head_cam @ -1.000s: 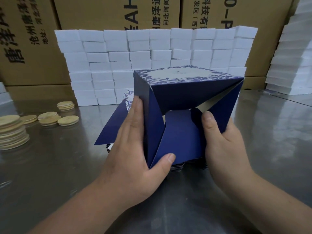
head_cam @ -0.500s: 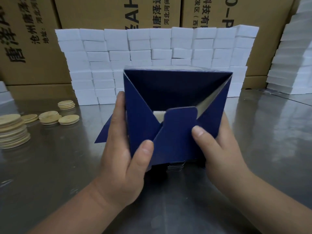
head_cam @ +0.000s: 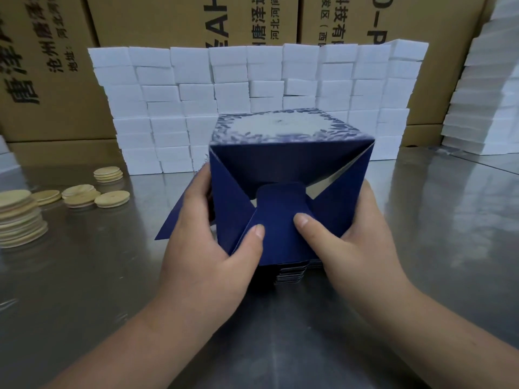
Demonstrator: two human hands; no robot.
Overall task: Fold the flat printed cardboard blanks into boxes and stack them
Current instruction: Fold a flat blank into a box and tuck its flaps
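Note:
A dark blue printed box stands half-formed in the middle, its white-and-blue patterned face turned up and its open end facing me. My left hand grips its left side and my right hand its right side. Both thumbs press on the rounded tongue flap at the near end, between the two slanted side flaps. Under the box lies a low stack of flat blue blanks, mostly hidden; one blank's corner juts out to the left.
The work surface is a shiny metal table. Piles of round wooden discs lie at the left. A wall of white blocks stands behind the box, more white stacks at right, and brown shipping cartons behind everything.
The box has tipped so its patterned face shows on top again. The tongue flap has folded further up, and both thumbs have come together onto it.

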